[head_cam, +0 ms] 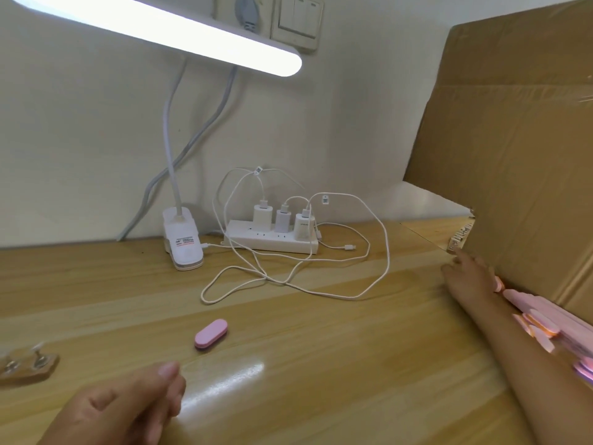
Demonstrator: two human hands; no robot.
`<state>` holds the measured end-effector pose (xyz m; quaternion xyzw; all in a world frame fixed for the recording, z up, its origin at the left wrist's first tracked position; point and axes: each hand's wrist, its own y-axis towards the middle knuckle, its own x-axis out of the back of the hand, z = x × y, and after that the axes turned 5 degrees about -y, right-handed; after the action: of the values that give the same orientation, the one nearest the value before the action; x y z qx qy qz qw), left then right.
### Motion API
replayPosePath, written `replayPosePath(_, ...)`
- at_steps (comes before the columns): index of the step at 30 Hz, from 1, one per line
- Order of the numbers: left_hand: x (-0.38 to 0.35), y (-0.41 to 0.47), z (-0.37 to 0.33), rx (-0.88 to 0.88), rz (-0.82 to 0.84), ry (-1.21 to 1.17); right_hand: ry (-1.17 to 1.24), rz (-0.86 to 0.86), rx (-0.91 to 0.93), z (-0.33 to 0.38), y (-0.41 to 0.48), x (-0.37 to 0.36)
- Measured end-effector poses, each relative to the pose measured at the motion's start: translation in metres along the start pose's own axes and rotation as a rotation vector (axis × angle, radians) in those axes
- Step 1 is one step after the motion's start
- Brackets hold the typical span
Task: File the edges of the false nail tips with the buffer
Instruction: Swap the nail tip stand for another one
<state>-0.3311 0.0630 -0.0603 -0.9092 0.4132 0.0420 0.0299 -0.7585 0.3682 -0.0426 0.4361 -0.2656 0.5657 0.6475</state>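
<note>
A pink oval buffer (211,334) lies alone on the wooden desk (321,364), in the middle. At the left edge, a small wooden block (30,367) carries clear false nail tips on stands. My left hand (128,406) rests low at the front left with its fingers loosely curled, and nothing shows in it. My right hand (468,273) reaches far right to the foot of a cardboard sheet (513,155), index finger straight. Its other fingers are partly hidden. Pink nail files or buffers (542,326) lie beside my right forearm.
A clip-on desk lamp (181,242) stands at the back, its lit bar overhead. A white power strip (272,242) with three chargers sits beside it. Loose white cables (288,281) trail onto the desk. The cardboard sheet walls off the right side.
</note>
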Motion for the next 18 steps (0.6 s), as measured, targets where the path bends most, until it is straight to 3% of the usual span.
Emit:
replayPosePath(7, -0.003, -0.031, -0.027, -0.241, 0.252, 0.202, 0.711, -0.391, 0.373, 0.093, -0.048, 0.042)
replayPosePath(10, 0.006, -0.034, -0.039, -0.518, 0.317, 0.476, 0.824, -0.212, 0.595, 0.156, -0.105, 0.061)
replayPosePath(13, 0.027, -0.024, -0.069, -0.611, 0.186, 0.724, 0.576, 0.147, 0.948, 0.197, -0.172, 0.048)
replayPosePath(15, 0.050, -0.013, -0.088, -0.611, 0.007, 0.995, 0.170, 0.341, 1.148, 0.212, -0.211, 0.026)
replayPosePath(18, 0.102, 0.014, -0.106, -0.516, -0.197, 1.344, -0.158, 0.453, 1.155, 0.225, -0.240, -0.008)
